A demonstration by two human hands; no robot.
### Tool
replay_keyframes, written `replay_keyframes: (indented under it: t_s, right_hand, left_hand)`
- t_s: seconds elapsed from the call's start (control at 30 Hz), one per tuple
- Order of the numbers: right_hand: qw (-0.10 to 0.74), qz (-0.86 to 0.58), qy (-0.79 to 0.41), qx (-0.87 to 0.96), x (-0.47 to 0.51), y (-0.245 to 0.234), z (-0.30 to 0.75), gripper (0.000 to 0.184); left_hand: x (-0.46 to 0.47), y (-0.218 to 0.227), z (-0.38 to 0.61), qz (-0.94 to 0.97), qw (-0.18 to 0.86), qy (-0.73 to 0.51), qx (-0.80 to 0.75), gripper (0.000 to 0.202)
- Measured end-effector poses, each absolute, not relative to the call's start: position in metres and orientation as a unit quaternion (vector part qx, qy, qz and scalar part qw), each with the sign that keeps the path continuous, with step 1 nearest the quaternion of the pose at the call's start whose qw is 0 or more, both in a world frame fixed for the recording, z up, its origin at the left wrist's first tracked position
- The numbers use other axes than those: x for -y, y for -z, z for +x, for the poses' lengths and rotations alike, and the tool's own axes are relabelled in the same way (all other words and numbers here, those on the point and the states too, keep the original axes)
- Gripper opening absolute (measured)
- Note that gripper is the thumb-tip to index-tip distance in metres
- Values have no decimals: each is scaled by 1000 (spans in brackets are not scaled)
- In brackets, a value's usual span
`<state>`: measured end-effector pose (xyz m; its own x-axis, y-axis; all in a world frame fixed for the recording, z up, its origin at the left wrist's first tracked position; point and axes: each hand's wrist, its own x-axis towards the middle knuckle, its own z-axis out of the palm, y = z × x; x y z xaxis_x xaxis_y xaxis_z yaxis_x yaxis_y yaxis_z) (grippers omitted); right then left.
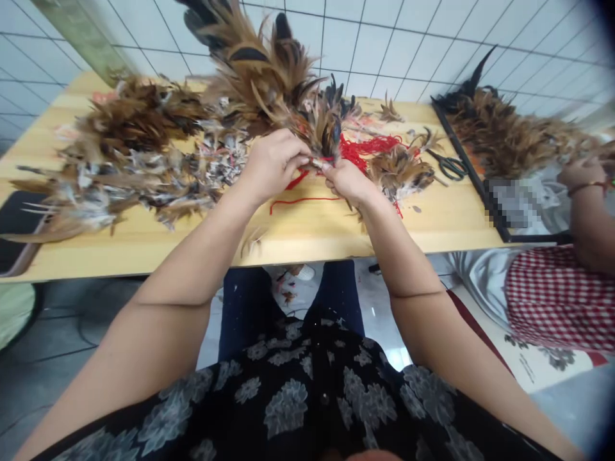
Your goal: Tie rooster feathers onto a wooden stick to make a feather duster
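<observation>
My left hand [273, 163] is closed around the base of a big bundle of brown and black feathers [269, 77] that rises up and away from me. My right hand [346, 180] pinches the bundle's stem together with a red string [300, 178] that trails down onto the wooden table [312, 230]. Both hands meet over the table's middle. A tangle of red string [365, 148] lies just behind my right hand, beside a small feather clump [401, 171].
Heaps of loose brown and grey feathers [129, 153] cover the table's left half. Black scissors [449, 165] lie at the right. Another person's hand [583, 176] and checked clothing [557, 298] are at the right, by a dark tray of feathers [504, 137].
</observation>
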<state>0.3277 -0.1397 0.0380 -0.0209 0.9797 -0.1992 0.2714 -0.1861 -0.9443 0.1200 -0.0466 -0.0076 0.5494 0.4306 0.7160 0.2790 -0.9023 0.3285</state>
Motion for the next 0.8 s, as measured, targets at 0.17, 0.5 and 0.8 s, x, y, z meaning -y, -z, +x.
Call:
replay_keyframes:
  t_s: [0.17, 0.5, 0.8]
  right_hand:
    - [346, -636, -524, 449, 143, -52, 318, 35]
    - [304, -597, -635, 385, 127, -43, 314, 42]
    - [275, -590, -650, 391, 131, -51, 314, 39]
  left_hand:
    - [44, 21, 117, 862, 92, -453, -208, 15]
    - [55, 20, 126, 884, 158, -411, -156, 22]
    - [54, 25, 129, 877, 148, -408, -207, 8]
